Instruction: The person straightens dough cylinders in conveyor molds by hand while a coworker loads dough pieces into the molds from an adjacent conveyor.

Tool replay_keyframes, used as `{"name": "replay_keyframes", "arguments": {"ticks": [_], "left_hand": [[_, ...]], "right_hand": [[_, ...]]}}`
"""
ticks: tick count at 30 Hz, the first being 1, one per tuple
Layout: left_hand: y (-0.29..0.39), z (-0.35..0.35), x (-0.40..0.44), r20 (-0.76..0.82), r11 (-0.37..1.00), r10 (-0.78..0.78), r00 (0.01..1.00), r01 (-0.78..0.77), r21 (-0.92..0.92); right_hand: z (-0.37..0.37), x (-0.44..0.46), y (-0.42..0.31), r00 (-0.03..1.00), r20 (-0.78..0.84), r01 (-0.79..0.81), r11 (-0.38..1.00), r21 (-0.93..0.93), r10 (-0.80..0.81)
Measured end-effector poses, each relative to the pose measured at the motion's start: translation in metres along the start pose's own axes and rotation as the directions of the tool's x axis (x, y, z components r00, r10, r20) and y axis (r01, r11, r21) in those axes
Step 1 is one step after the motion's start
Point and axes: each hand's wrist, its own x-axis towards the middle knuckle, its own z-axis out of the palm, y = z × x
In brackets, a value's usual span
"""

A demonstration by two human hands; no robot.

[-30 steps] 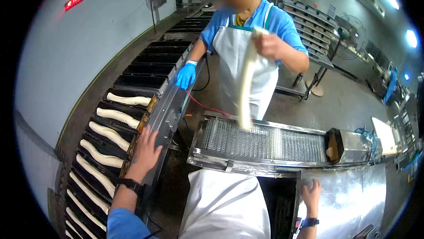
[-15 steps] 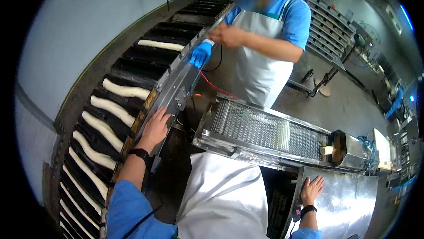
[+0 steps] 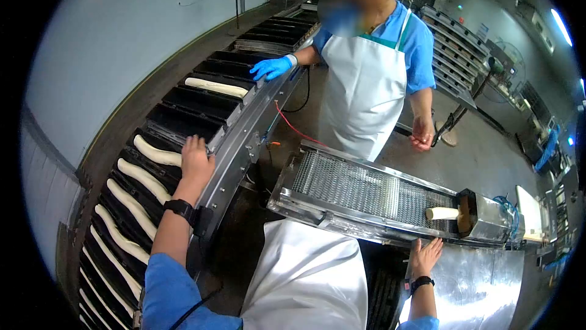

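My left hand [image 3: 196,162] lies on the near edge of the black pans, by the end of an empty pan [image 3: 183,123], with its fingers stretched and nothing held. Several long dough strips [image 3: 131,231] rest in the dark pans below and left of it. One more dough strip [image 3: 216,87] lies in a pan farther up the line. My right hand [image 3: 425,255] is flat with fingers extended at the top edge of the metal table [image 3: 482,272], beside the mesh conveyor. A dough piece [image 3: 443,213] sticks out of the metal housing onto the mesh belt [image 3: 342,180].
Across the conveyor stands a co-worker [image 3: 366,79] in a white apron, a blue-gloved hand [image 3: 271,68] near the pans and a bare hand hanging. A steel rail [image 3: 235,162] runs along the pans. Behind is a tray rack [image 3: 455,46]. A red cable hangs between rail and conveyor.
A dough strip held by the co-worker now lies in a pan. The co-worker's bare hand has dropped. My left hand moved onto the pan edge. A dough piece has emerged on the mesh belt.
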Motion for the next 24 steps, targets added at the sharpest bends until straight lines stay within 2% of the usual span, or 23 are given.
{"name": "replay_keyframes", "arguments": {"ticks": [1, 3, 5, 7, 9, 11, 13, 14, 15, 17, 19, 22, 24], "left_hand": [[-0.006, -0.004, -0.004, 0.001, 1.000, -0.005, 1.000, 0.005, 0.002], [-0.013, -0.010, -0.006, 0.305, 0.972, -0.221, 0.926, 0.183, 0.149], [-0.024, -0.002, -0.010, 0.344, 0.949, -0.310, 0.886, 0.266, 0.169], [-0.035, 0.018, -0.015, 0.297, 0.950, -0.306, 0.905, 0.269, 0.161], [-0.020, -0.001, -0.017, 0.384, 0.949, -0.311, 0.869, 0.266, 0.167], [-0.027, 0.018, -0.016, 0.368, 0.933, -0.357, 0.859, 0.309, 0.183], [-0.014, 0.007, -0.015, 0.349, 0.915, -0.401, 0.847, 0.386, 0.114], [-0.010, -0.001, -0.009, 0.432, 0.911, -0.402, 0.807, 0.402, 0.096], [-0.010, 0.002, -0.005, 0.445, 0.911, -0.402, 0.800, 0.397, 0.111], [-0.013, 0.029, -0.007, 0.285, 0.878, -0.439, 0.852, 0.474, -0.066], [-0.016, 0.048, 0.002, 0.254, 0.834, -0.459, 0.851, 0.512, -0.208], [-0.003, 0.042, 0.008, 0.256, 0.853, -0.488, 0.834, 0.518, -0.061], [-0.010, 0.070, 0.013, 0.251, 0.830, -0.529, 0.811, 0.556, -0.045]], "right_hand": [[-0.001, -0.003, 0.001, 1.000, 0.001, 0.005, 1.000, -0.001, -0.005], [-0.002, -0.004, -0.001, 0.999, -0.022, 0.030, 0.999, 0.014, -0.030], [0.003, 0.002, 0.002, 0.998, -0.058, 0.016, 0.999, 0.048, -0.013], [0.004, -0.002, 0.003, 0.998, -0.068, 0.023, 0.996, 0.086, -0.017], [-0.003, -0.007, 0.002, 0.995, -0.104, 0.025, 0.992, 0.122, -0.012], [-0.005, 0.001, -0.005, 0.998, -0.062, 0.003, 0.992, 0.124, 0.004], [-0.003, 0.011, -0.011, 0.999, -0.048, -0.012, 0.993, 0.119, 0.018], [0.001, 0.013, -0.011, 0.998, -0.061, -0.001, 0.995, 0.096, 0.007], [0.004, 0.018, -0.011, 0.997, -0.071, 0.010, 0.998, 0.067, -0.005], [-0.005, 0.019, -0.020, 0.998, -0.069, 0.017, 0.999, 0.046, -0.014], [0.004, 0.026, -0.018, 0.993, -0.114, 0.017, 0.999, 0.041, -0.012], [0.005, 0.030, -0.022, 0.993, -0.112, -0.016, 0.997, 0.080, 0.025], [0.009, 0.034, -0.024, 0.993, -0.116, -0.027, 0.999, 0.040, 0.031]]}}
